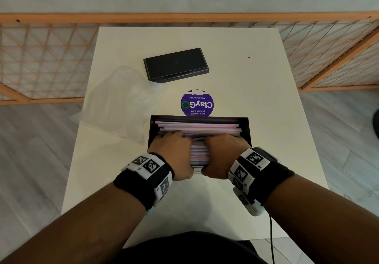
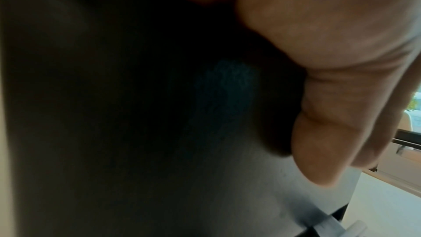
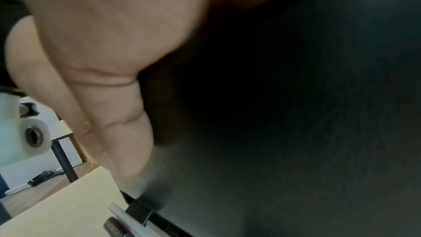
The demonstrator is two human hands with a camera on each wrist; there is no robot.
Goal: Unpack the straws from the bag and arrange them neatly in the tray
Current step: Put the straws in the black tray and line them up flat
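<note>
Both hands sit in the black tray at the near middle of the white table. The left hand and right hand have thumbs curled on the near wall and fingers bent over the pink-and-blue straws, which lie lengthwise inside; whether the fingers pinch any straw is probably beyond what these blurred wrist views show. The clear bag lies flat to the left, a black lid beyond a purple sticker

A white table stands on pale wood-look flooring before an orange-framed lattice screen, apparently paper-backed.
</note>
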